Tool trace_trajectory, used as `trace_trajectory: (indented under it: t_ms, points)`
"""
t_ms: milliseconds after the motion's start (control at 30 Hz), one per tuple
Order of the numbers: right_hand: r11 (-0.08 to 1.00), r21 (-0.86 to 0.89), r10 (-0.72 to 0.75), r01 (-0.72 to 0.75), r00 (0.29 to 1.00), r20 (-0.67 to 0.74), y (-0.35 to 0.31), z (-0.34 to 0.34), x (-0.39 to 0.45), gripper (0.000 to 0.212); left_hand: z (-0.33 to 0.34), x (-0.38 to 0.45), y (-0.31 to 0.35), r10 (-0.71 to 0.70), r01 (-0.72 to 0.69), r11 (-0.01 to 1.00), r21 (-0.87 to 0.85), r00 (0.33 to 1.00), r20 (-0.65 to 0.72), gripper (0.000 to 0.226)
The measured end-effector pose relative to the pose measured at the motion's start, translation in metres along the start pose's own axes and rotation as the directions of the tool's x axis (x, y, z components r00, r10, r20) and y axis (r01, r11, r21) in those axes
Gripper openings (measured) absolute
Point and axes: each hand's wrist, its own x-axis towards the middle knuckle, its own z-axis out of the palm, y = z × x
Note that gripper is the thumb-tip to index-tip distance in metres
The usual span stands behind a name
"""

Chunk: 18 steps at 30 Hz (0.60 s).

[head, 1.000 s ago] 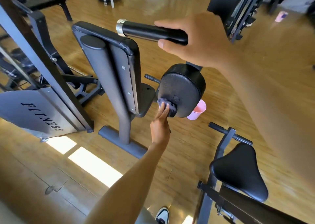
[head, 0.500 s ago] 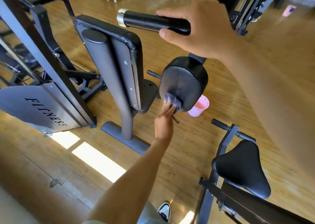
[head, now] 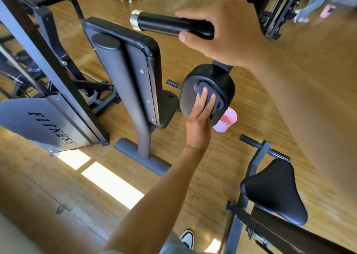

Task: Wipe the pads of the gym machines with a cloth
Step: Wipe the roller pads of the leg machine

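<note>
A black oval pad [head: 193,93] hangs on a machine arm in the middle of the view. My left hand [head: 199,124] presses a dark grey-blue cloth [head: 207,94] flat against the pad's face with straight fingers. Above it, my right hand [head: 226,33] grips the black handle bar [head: 164,25] with a chrome end cap. The cloth is partly hidden under my fingers.
A grey backrest pad [head: 146,70] on a post stands left of the oval pad. A pink cup [head: 226,121] sits on the wooden floor behind it. A black seat [head: 274,190] is at lower right. A silver FITNESS panel [head: 42,122] leans at left. A person's legs [head: 313,2] show far right.
My left hand slid the cloth up from the pad's lower edge onto the middle of its face. My right hand stays on the handle.
</note>
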Motion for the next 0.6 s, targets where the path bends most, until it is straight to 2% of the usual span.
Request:
trace_trajectory:
  t_ms: [33, 100, 167, 200, 267, 333, 400, 500, 600]
  points:
    - [1.000, -0.004, 0.005, -0.005, 1.000, 0.001, 0.001, 0.000, 0.000, 0.049, 0.005, -0.012, -0.013, 0.001, -0.002, 1.000, 0.030, 1.000, 0.031, 0.043]
    - [1.000, 0.004, 0.008, -0.008, 1.000, 0.007, 0.005, 0.001, 0.000, 0.048, 0.010, -0.044, -0.041, -0.037, 0.026, 0.996, 0.089, 0.991, 0.125, 0.057]
    - [1.000, 0.020, 0.011, -0.011, 1.000, 0.014, 0.005, 0.002, 0.002, 0.048, 0.008, -0.073, -0.052, -0.170, 0.155, 0.984, 0.085, 0.960, 0.223, 0.065]
    - [1.000, 0.024, 0.009, -0.009, 1.000, 0.011, 0.004, 0.003, 0.004, 0.048, 0.006, -0.080, -0.050, -0.219, 0.208, 0.975, 0.075, 0.951, 0.219, 0.064]
    - [1.000, 0.011, -0.011, 0.011, 1.000, 0.011, 0.001, 0.005, 0.009, 0.049, -0.001, -0.069, -0.032, -0.244, 0.242, 0.970, 0.034, 0.963, 0.111, 0.059]
    - [1.000, 0.006, -0.026, 0.025, 0.999, 0.030, -0.001, 0.006, 0.013, 0.049, -0.010, -0.036, -0.004, -0.209, 0.208, 0.977, -0.044, 0.978, -0.015, 0.053]
    - [1.000, 0.006, -0.030, 0.029, 0.999, 0.028, 0.000, 0.007, 0.015, 0.050, -0.015, -0.004, 0.017, -0.134, 0.128, 0.989, -0.076, 0.988, -0.081, 0.048]
    - [0.999, -0.012, -0.034, 0.035, 0.999, 0.028, 0.002, 0.009, 0.016, 0.055, -0.006, 0.011, 0.013, -0.032, 0.031, 0.999, -0.033, 0.998, -0.047, 0.041]
    - [0.999, -0.004, -0.045, 0.045, 0.998, 0.032, 0.005, 0.009, 0.015, 0.055, 0.011, -0.020, -0.024, -0.112, 0.110, 0.993, 0.034, 0.993, 0.045, 0.045]
